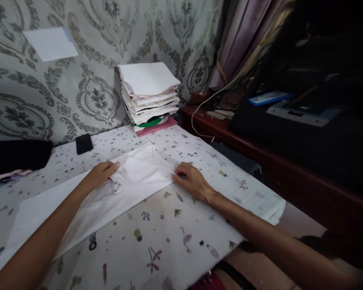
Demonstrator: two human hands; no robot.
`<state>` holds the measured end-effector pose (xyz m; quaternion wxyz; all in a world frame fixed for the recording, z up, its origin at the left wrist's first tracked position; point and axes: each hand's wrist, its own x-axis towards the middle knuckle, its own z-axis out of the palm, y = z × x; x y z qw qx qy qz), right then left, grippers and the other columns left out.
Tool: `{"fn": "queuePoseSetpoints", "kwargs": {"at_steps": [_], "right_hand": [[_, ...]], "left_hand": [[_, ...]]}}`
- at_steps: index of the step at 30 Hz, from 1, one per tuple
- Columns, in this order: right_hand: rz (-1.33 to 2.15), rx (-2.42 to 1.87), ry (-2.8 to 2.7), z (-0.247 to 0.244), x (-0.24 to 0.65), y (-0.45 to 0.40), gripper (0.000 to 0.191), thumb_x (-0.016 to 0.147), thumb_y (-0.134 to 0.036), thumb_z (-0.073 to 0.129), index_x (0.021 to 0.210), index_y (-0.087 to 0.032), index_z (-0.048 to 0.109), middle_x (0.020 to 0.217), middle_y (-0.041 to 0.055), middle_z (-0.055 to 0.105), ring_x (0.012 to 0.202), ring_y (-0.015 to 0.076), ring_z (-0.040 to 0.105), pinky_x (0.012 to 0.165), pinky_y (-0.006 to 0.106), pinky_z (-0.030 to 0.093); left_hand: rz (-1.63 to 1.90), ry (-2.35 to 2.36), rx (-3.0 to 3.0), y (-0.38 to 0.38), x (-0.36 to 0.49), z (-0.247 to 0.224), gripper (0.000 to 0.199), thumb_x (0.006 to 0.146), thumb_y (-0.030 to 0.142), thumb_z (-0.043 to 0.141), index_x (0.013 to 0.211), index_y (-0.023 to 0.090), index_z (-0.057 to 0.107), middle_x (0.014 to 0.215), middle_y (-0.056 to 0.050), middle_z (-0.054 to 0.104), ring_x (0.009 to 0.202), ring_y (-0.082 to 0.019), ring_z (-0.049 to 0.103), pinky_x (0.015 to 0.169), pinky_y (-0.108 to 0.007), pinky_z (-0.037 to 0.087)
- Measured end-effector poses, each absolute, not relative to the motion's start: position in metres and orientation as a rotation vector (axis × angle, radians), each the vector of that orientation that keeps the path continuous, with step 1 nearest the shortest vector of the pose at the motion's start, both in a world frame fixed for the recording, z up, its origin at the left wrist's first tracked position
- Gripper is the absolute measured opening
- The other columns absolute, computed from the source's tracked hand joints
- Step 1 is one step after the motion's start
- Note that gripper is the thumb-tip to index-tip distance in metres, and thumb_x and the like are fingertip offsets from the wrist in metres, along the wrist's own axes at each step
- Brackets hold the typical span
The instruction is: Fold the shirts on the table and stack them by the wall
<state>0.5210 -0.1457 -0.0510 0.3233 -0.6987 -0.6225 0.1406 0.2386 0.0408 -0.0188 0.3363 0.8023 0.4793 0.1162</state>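
A white garment (pixel 139 171) lies in a long folded strip across the patterned sheet, wrinkled toward its far right end. My left hand (pixel 103 174) holds a bunched part of the fabric near the strip's upper edge; its lower fingers are partly hidden. At the right end, my right hand (pixel 191 180) pinches the garment's edge between thumb and curled fingers. I cannot make out the garment's exact kind.
A stack of folded clothes (pixel 151 92) stands by the wall. A black phone (pixel 84 143) lies on the sheet (pixel 157 233), with dark clothing (pixel 18 157) at far left. A white cable (pixel 196 117) hangs beside the reddish-brown desk (pixel 248 141) on the right.
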Motion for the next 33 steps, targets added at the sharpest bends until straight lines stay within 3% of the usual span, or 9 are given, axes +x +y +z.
{"fn": "queuePoseSetpoints", "kwargs": {"at_steps": [6, 9, 13, 18, 23, 28, 33], "right_hand": [[0.351, -1.853, -1.638, -0.054, 0.523, -0.144, 0.022, 0.086, -0.026, 0.055, 0.065, -0.021, 0.049, 0.075, 0.0027, 0.057, 0.078, 0.0195, 0.053, 0.074, 0.034, 0.043], [0.34, -1.856, -1.645, -0.056, 0.523, -0.144, 0.023, 0.086, -0.027, 0.054, 0.064, -0.021, 0.049, 0.075, 0.0026, 0.057, 0.076, 0.0192, 0.053, 0.073, 0.034, 0.043], [0.334, -1.861, -1.643, -0.056, 0.522, -0.144, 0.023, 0.087, -0.027, 0.053, 0.065, -0.021, 0.049, 0.076, 0.0026, 0.057, 0.077, 0.0192, 0.053, 0.073, 0.034, 0.043], [0.339, -1.871, -1.636, -0.054, 0.521, -0.144, 0.023, 0.086, -0.026, 0.054, 0.064, -0.021, 0.048, 0.075, 0.0028, 0.056, 0.077, 0.0195, 0.053, 0.072, 0.034, 0.043], [0.349, -1.867, -1.621, -0.054, 0.521, -0.144, 0.022, 0.085, -0.026, 0.055, 0.064, -0.021, 0.048, 0.077, 0.0032, 0.057, 0.078, 0.0195, 0.053, 0.073, 0.034, 0.044], [0.391, -1.83, -1.614, -0.051, 0.525, -0.148, 0.032, 0.094, -0.035, 0.047, 0.065, -0.021, 0.05, 0.08, 0.0048, 0.058, 0.08, 0.02, 0.055, 0.079, 0.036, 0.045], [0.528, -1.775, -1.429, -0.046, 0.532, -0.151, 0.046, 0.102, -0.039, 0.029, 0.074, -0.02, 0.061, 0.081, 0.0052, 0.063, 0.081, 0.0197, 0.06, 0.084, 0.035, 0.044]], "left_hand": [[0.332, 1.174, 1.945, 0.028, 0.236, -0.004, 0.043, 0.063, 0.058, 0.07, 0.062, 0.02, 0.049, 0.056, 0.006, 0.04, 0.053, -0.01, 0.039, 0.05, -0.023, 0.029], [0.42, 1.16, 1.849, 0.026, 0.234, -0.007, 0.039, 0.066, 0.056, 0.066, 0.068, 0.021, 0.048, 0.053, 0.006, 0.043, 0.049, -0.01, 0.041, 0.05, -0.022, 0.031], [0.167, 1.375, 1.977, 0.025, 0.228, -0.013, 0.027, 0.075, 0.048, 0.057, 0.073, 0.022, 0.05, 0.048, 0.004, 0.051, 0.044, -0.014, 0.044, 0.047, -0.024, 0.031], [0.089, 1.639, 2.678, 0.005, 0.237, -0.001, 0.018, 0.089, 0.034, 0.043, 0.09, 0.021, 0.056, 0.078, -0.007, 0.065, 0.077, -0.026, 0.061, 0.064, -0.033, 0.043], [0.258, 0.871, 2.801, -0.01, 0.271, -0.004, 0.03, 0.097, 0.028, 0.029, 0.105, 0.021, 0.057, 0.11, -0.009, 0.064, 0.103, -0.024, 0.058, 0.087, -0.039, 0.048], [0.199, 0.805, 2.768, -0.005, 0.283, -0.036, 0.043, 0.1, 0.042, 0.03, 0.131, 0.019, 0.05, 0.148, -0.013, 0.048, 0.136, -0.028, 0.042, 0.112, -0.047, 0.036], [0.216, 0.825, 2.825, -0.003, 0.278, -0.051, 0.05, 0.101, 0.046, 0.027, 0.141, 0.02, 0.045, 0.156, -0.011, 0.04, 0.143, -0.027, 0.037, 0.116, -0.048, 0.031]]}}
